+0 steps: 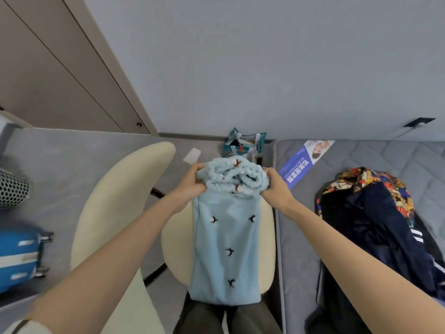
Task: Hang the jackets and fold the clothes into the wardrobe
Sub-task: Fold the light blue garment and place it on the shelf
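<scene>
Hands: left hand (192,183) and right hand (274,186) are gripping the bunched far end of pale blue fleece garment (225,249), its long axis running toward the person, hanging over cream chair (115,201).

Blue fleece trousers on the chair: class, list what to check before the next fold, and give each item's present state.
1. Left hand grips the waistband: ok.
2. Right hand grips its other side: ok.
3. Blue fleece trousers lie flat, legs together, on the cream chair: ok.
4. Waistband smoothed: not ok, it is bunched.
5. Dark jacket on the mattress lies apart from them: ok.
6. Room in the wardrobe: cannot tell, its inside is not in view.
</scene>
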Motion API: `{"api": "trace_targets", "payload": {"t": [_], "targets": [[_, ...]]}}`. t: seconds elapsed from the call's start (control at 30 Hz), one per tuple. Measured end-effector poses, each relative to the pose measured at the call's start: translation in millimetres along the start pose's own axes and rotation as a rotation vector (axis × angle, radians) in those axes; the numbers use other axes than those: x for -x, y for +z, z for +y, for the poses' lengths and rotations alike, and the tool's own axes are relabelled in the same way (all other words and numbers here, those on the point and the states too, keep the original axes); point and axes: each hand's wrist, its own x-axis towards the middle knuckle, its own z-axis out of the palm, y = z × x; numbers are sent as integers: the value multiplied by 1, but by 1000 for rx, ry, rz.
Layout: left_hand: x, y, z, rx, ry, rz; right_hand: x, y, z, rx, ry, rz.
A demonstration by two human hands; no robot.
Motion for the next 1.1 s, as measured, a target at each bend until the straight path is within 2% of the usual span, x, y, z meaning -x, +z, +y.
{"api": "trace_targets", "payload": {"t": [0.1, 0.2, 0.33, 0.43, 0.5, 0.6, 0.77, 0.83, 0.93, 1.0, 1.07, 1.1], "targets": [[-7, 17, -32, 242, -198, 54, -3, 17, 39, 96, 5, -80], [-13, 32, -63, 579, -444, 211, -1, 34, 76, 115, 64, -168], [-11, 48, -116, 400, -539, 238, 1, 56, 109, -54, 241, -107], [-13, 58, -142, 443, -531, 230, -2, 69, 125, -303, 401, -70], [-16, 63, -153, 455, -492, 218, -9, 75, 133, -392, 457, -99], [-22, 69, -157, 385, -344, 220, -20, 86, 139, -349, 472, -103], [-48, 63, -155, 260, -99, 345, -29, 90, 146, -237, 330, 44], [-59, 61, -158, 194, -68, 349, -29, 90, 147, -143, 302, 77], [-63, 65, -163, 80, -141, 402, -29, 92, 148, 134, 258, 133], [-55, 72, -163, -165, -102, 550, -29, 98, 140, 484, 68, 249], [-51, 80, -159, -485, 142, 619, -32, 108, 126, 647, -182, 304], [-54, 85, -156, -592, 245, 571, -37, 114, 120, 683, -268, 278]]}}
